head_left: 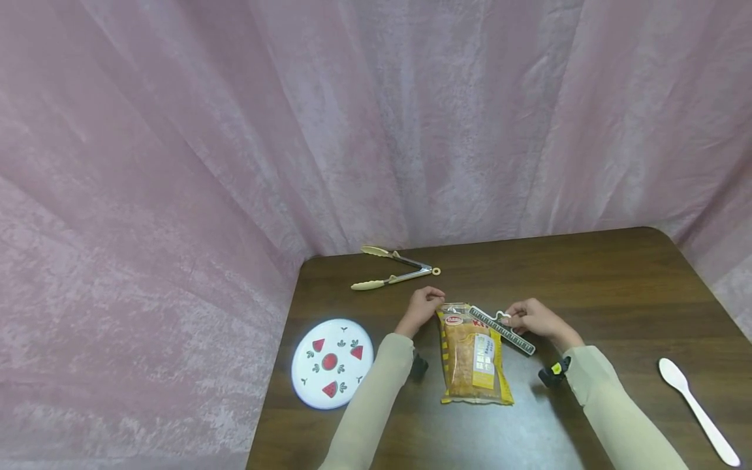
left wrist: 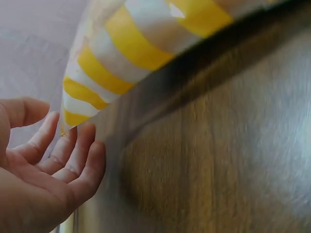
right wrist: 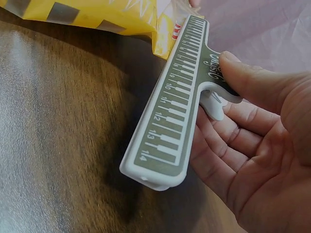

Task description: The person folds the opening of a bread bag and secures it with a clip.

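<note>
A clear and yellow bag of bread [head_left: 461, 352] lies on the table, its striped edge [left wrist: 114, 53] large in the left wrist view. My left hand [head_left: 423, 307] is at the bag's upper left corner. In the left wrist view the left fingers [left wrist: 80, 155] bend loosely at the corner's tip, with the thumb apart from it. My right hand [head_left: 537, 320] pinches the handle of a long piano-key clip [right wrist: 170, 107], thumb on top and fingers beneath. The clip slants across the bag's upper right corner in the head view. Its dark face carries white keys and numbers.
Cream-tipped tongs [head_left: 405, 271] lie spread near the table's back edge. To the left is a round white plate [head_left: 305, 359] with a watermelon print. A white spoon [head_left: 696, 408] lies at the far right. A pink curtain [head_left: 411, 130] hangs behind the table [head_left: 587, 281].
</note>
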Action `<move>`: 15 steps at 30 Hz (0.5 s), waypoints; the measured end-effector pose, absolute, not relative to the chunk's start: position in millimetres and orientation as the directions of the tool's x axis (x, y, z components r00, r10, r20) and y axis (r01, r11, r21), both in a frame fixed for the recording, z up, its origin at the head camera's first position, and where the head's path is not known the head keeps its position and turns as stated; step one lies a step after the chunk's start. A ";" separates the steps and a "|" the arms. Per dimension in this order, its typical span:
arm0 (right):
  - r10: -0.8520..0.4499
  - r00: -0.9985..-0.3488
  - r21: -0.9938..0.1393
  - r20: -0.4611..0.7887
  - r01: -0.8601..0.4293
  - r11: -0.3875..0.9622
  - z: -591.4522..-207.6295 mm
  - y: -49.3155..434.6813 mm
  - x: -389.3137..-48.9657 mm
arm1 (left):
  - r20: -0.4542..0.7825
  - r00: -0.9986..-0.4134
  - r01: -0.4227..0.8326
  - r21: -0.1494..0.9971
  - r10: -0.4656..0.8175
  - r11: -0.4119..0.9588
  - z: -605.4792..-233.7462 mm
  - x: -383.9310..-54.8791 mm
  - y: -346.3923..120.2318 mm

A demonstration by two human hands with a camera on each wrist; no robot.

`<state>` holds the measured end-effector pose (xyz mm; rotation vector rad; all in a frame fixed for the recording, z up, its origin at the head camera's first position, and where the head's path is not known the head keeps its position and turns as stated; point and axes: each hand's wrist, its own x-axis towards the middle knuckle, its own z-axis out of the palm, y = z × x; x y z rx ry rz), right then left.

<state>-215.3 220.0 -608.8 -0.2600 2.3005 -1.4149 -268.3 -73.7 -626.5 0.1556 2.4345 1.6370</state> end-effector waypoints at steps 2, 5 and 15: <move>-0.372 -0.892 -0.888 -0.256 0.065 0.455 -607.7 220.3 -213.8 | -0.168 -0.966 -0.105 0.949 0.196 0.299 -628.2 -265.9 -75.2; -0.379 -0.893 -0.899 -0.243 0.059 0.435 -606.2 221.9 -211.3 | -0.255 -0.942 -0.212 0.956 0.220 0.201 -629.4 -263.0 -76.5; -0.367 -0.898 -0.919 -0.242 0.090 0.384 -610.0 224.7 -210.3 | -0.429 -0.863 -0.450 0.893 0.268 -0.018 -634.8 -258.0 -71.4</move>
